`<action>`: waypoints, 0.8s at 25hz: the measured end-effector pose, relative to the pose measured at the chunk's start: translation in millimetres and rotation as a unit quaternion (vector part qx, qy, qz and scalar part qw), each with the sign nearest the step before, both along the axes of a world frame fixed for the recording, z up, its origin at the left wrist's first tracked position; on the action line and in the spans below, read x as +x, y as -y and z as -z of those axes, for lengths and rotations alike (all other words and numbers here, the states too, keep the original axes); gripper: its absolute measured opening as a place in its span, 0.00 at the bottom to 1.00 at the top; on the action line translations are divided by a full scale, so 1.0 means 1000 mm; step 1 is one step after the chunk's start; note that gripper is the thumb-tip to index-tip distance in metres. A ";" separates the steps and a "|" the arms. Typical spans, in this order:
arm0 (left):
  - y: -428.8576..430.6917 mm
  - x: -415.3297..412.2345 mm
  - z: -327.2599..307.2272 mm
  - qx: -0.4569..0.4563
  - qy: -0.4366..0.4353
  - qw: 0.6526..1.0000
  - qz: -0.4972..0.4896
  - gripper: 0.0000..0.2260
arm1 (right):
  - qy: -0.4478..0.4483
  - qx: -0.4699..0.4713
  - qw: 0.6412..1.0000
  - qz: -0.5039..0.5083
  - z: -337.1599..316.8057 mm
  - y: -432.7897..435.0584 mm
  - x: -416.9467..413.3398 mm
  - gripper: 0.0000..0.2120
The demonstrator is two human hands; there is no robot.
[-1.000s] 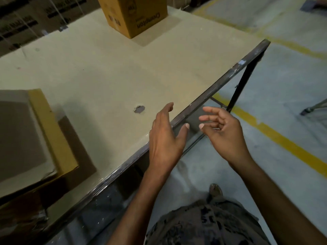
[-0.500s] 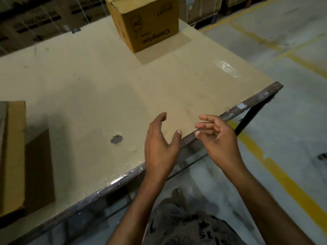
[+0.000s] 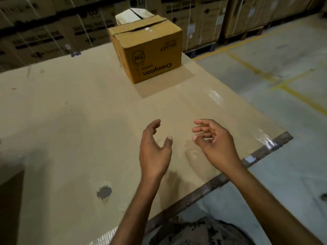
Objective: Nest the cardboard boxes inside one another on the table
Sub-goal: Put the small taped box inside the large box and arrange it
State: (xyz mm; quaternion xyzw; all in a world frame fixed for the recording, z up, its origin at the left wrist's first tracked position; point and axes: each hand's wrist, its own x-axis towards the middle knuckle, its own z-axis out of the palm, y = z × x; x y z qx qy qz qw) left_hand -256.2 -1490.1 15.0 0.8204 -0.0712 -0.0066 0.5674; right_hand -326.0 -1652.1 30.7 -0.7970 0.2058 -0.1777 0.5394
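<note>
Far across the table point(image 3: 70, 131) sits a brown box point(image 3: 146, 55), flaps closed, "Crompton" printed upside down on its near face. Nearer, the left hand point(image 3: 154, 152) and right hand point(image 3: 215, 144) hover apart, fingers loosely spread, holding nothing.

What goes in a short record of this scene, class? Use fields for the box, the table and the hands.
Box: brown cardboard box, top flaps folded down, print upside down
Position: on the far side of the table
Behind it: white box, partly hidden
Hands: left hand and right hand, both holding nothing, fingers relaxed, over the near part of the table, apart from the box
Table mark: chipped hole near the front edge
</note>
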 end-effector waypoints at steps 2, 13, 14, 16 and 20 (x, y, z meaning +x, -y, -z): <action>0.005 0.014 -0.002 -0.016 -0.008 1.000 -0.013 0.22 | 0.004 0.004 1.000 -0.006 -0.002 0.006 0.017 0.20; 0.091 0.037 0.009 -0.043 -0.029 0.994 -0.098 0.20 | 0.015 0.029 0.998 -0.057 0.008 0.101 0.064 0.21; 0.107 0.036 0.011 -0.044 -0.030 0.993 -0.108 0.20 | 0.016 0.034 0.997 -0.066 0.010 0.118 0.066 0.21; 0.146 0.032 0.013 -0.041 -0.029 0.989 -0.138 0.19 | 0.010 0.041 0.994 -0.097 0.014 0.159 0.072 0.20; 0.235 0.009 0.011 -0.054 -0.052 0.977 -0.198 0.19 | -0.016 0.057 0.985 -0.165 0.019 0.242 0.072 0.18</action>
